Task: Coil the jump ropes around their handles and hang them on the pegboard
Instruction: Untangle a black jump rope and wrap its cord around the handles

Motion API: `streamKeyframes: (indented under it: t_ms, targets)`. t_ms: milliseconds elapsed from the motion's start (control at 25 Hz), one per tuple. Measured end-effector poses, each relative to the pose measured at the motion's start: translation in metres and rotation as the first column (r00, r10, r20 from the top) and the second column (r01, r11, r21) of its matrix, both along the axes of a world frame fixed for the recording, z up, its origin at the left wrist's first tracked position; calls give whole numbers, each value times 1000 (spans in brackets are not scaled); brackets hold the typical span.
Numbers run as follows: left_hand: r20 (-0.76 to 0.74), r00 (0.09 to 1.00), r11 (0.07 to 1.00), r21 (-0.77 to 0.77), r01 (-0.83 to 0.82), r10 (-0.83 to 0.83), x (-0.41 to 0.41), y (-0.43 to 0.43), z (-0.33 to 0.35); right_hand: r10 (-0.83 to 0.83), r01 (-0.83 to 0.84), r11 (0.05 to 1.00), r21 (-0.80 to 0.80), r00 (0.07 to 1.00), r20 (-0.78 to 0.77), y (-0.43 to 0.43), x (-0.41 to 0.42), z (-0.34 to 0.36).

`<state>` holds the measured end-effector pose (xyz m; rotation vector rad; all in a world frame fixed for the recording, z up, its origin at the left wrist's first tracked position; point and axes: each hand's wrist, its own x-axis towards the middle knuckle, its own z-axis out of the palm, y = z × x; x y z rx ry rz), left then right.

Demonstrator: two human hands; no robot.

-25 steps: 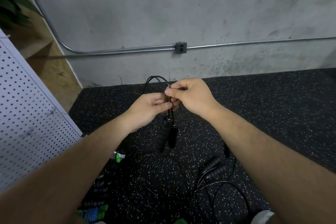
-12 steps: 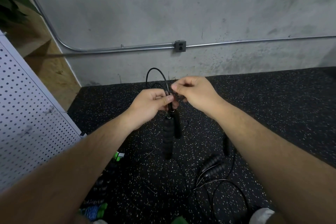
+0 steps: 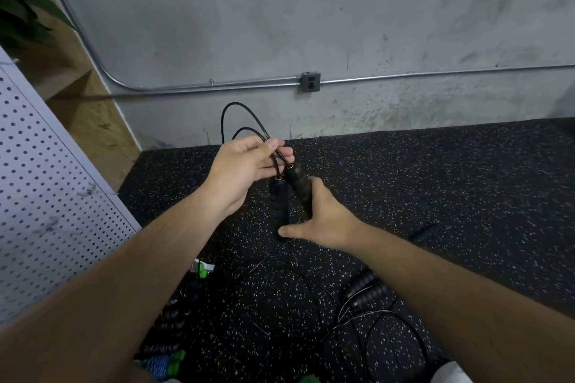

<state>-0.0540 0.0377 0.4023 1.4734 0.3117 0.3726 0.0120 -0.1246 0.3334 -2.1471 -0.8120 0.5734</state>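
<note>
Bare grey concrete wall (image 3: pixel 280 9) behind, blotched and scuffed, crossed by a thin metal conduit (image 3: pixel 435 70) passing through a small square outlet box (image 3: pixel 310 82). Below it, black rubber floor (image 3: pixel 451 180), matte and flecked with pale specks. At left, slanting white pegboard (image 3: pixel 46 180), flat, dotted with rows of round holes, cut off by the frame edge.

Held in mid-air above the floor: one jump rope. Two black handles (image 3: pixel 278 205), cylindrical, ribbed, foam-like, close side by side. Long axes roughly upright, metal-ringed cord ends uppermost, the right one leaning a little off vertical. Thin glossy black cord (image 3: pixel 230 112) rising from them in two arched loops behind the left hand (image 3: pixel 242 171).

Left hand: thumb and fingertips pinching the cord just above the handles. Right hand (image 3: pixel 326 221): set against the lower handles from the right, thumb stretched straight across beneath them, fingers hidden behind the foam, probably curled in a grip.

Lower down, on the floor: more black ribbed grips (image 3: pixel 367 286) with loose thin cords (image 3: pixel 389 320) in tangled curves, hard to separate from the dark rubber. Near the bottom edge, a blue-and-green braided rope (image 3: pixel 161 362), partly cut off.
</note>
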Motion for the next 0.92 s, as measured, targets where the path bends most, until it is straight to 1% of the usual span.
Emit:
streamKeyframes:
  t_ms: [120, 160, 200, 280, 320, 440, 480, 520, 560, 600, 640, 680, 720, 760, 800, 840, 880, 920]
  targets:
    - [6, 1000, 996, -87, -29, 29, -1, 3, 0, -83, 79, 995, 69, 994, 65, 2, -1, 0]
    - [12, 999, 990, -133, -33, 35, -2, 4, 0, -120, 110, 990, 83, 985, 121, 4, -3, 3]
    - [21, 999, 983, -180, -35, 39, -1, 5, -1, -160, 149, 987, 67, 964, 212, 7, -6, 6]
    - [32, 998, 972, -233, -37, 46, 0, 5, -4, -206, 219, 976, 14, 890, 406, 12, -15, 7]
    - [30, 998, 969, -243, -38, 47, 1, 3, -3, -200, 223, 975, 4, 866, 459, 15, -17, 5]
    - [27, 997, 965, -256, -58, 68, 1, 4, -3, -189, 205, 979, 18, 862, 470, 15, -16, 8]
    - [-16, 997, 979, -190, -76, 74, 0, 6, -3, -183, 204, 979, 7, 859, 477, 13, -13, 12]
    - [-108, 990, 996, -8, -92, 91, -2, 10, -2, -174, 205, 979, -11, 853, 493, 10, -10, 17]
    - [-231, 963, 953, 295, -69, 141, -6, 15, -2, -160, 205, 978, -32, 842, 515, 7, -6, 23]
    - [-312, 918, 792, 611, -3, 244, -10, 20, -3, -137, 202, 978, -60, 827, 546, 4, -3, 28]
    - [-292, 887, 538, 841, 60, 358, -14, 22, -2, -101, 193, 976, -101, 812, 574, 1, 0, 33]
    - [-180, 909, 303, 951, 63, 376, -17, 21, -1, -54, 179, 972, -150, 799, 600, -1, 3, 37]
    - [-74, 959, 174, 984, 27, 272, -20, 17, 0, -5, 165, 966, -201, 784, 621, -2, 5, 40]
    - [-28, 990, 100, 995, 14, 135, -21, 13, 0, 44, 151, 958, -246, 765, 642, -3, 6, 42]
    - [-63, 998, 31, 998, 62, 25, -20, 10, -3, 91, 134, 950, -281, 743, 663, -4, 7, 45]
    - [-129, 991, -57, 990, 126, -37, -18, 7, -6, 137, 110, 946, -306, 717, 683, -3, 6, 47]
    - [-171, 984, -142, 976, 163, -51, -15, 5, -11, 178, 82, 943, -322, 692, 699, -2, 5, 48]
    - [-188, 981, -200, 964, 175, -50, -12, 2, -14, 208, 55, 943, -328, 672, 710, -1, 3, 49]
